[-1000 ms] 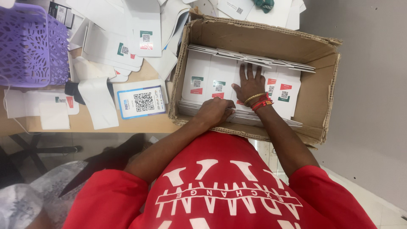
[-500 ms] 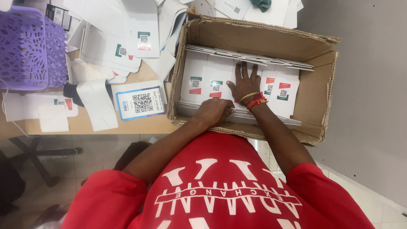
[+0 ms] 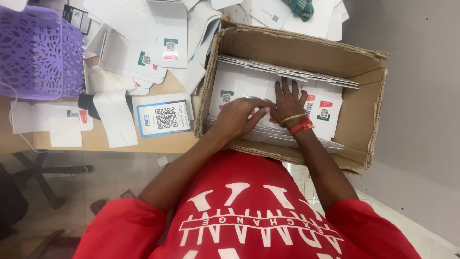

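Pressing down with the right hand [image 3: 289, 99] (bangles at the wrist), palm flat and fingers spread, on white printed cardboard sheets [image 3: 229, 81] lying in overlapping rows inside the brown corrugated cardboard box [image 3: 306, 48] at right. Reaching in with the left hand [image 3: 237, 117], fingers stretched out close together over the top sheet, just left of the right; cannot tell whether pinching an edge or merely touching. Probably levelling the layer. Next calling for steady pressure while sliding a sheet square. Farther left, loose white sheets, purple lattice plastic basket [image 3: 38, 52], wooden table [image 3: 158, 141].
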